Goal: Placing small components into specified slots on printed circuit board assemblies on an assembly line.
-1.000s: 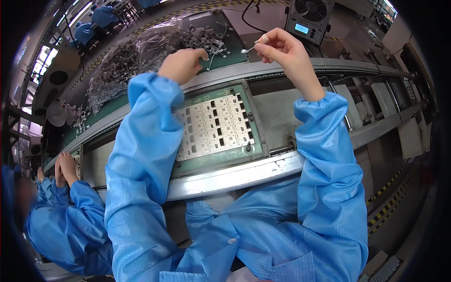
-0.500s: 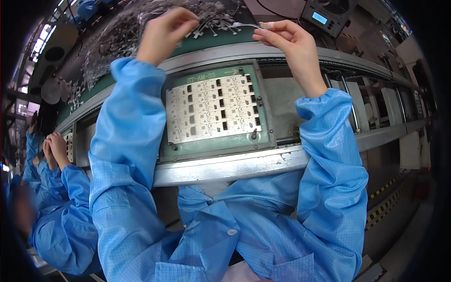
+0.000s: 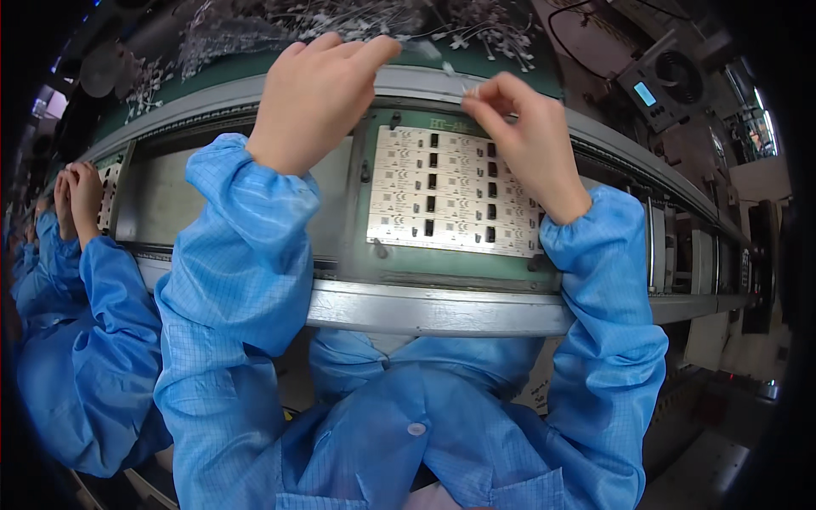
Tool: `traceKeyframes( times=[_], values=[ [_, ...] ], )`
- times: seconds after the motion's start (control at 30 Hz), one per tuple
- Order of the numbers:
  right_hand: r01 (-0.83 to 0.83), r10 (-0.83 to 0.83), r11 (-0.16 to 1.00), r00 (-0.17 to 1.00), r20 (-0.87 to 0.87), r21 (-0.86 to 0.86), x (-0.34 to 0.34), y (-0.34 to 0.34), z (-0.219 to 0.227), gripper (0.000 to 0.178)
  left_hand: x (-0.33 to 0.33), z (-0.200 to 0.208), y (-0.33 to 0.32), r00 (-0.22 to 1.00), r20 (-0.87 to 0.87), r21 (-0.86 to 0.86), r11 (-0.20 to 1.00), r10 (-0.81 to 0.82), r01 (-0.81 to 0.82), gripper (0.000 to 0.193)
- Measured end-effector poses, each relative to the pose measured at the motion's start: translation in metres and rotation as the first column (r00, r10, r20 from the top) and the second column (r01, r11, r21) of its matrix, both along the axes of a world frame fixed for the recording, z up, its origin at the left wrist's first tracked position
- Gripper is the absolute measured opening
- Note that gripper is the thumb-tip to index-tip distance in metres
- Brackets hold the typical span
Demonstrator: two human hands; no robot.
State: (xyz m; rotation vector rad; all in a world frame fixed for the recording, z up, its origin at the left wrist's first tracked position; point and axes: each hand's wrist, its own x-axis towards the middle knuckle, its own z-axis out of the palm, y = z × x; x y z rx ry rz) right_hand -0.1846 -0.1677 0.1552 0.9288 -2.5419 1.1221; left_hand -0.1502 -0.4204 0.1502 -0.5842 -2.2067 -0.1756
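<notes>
So the right hand [image 3: 527,127], upper middle and a bit right, has thumb and forefinger pinched on a small white-ended lead [image 3: 448,68]. That lead sits near the top of the frame, just right of centre, and it's blurry, so don't ask me which end is which. The left hand [image 3: 319,106], upper middle-left, has its fingers partly bent with the forefinger poking toward the lead. Can't tell if it's gripping anything or even touching the wire tbh.

Below, just right of centre, a panel of pale boards [image 3: 459,191] lies on a green carrier [image 3: 425,259], behind the shiny metal rail [image 3: 433,310]. More white-ended leads [image 3: 489,34] are heaped along the top edge.

My read on the step: it's the in-air handling bit, getting one lead sorted between the hands, not seated on anything yet. From here I'd say the next move calls for a light fingertip hold, the loose end under control, and a proper look at which way the connector faces. Wire that thin probably flops around, so yanking it seems like a bad idea.
</notes>
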Motion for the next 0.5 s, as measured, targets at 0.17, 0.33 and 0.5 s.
traceKeyframes(
  times=[0.17, 0.33, 0.5],
  values=[
    [-0.081, 0.110, 0.971, 0.987, -0.119, 0.225, -0.001, 0.003, -0.020, 0.016, 0.005, 0.003, 0.005, 0.994, 0.089, -0.153, 0.987, 0.069, -0.054, 0.017],
    [-0.099, 0.091, 0.976, 0.995, 0.051, 0.194, 0.000, -0.002, -0.025, 0.013, 0.016, 0.020, -0.001, 0.985, 0.046, -0.034, 0.986, 0.166, -0.164, 0.011],
    [-0.120, 0.095, 0.970, 0.988, 0.124, 0.213, 0.000, 0.002, -0.023, 0.014, 0.017, 0.014, -0.006, 0.978, 0.022, 0.017, 0.978, 0.208, -0.208, 0.012]
  ],
)
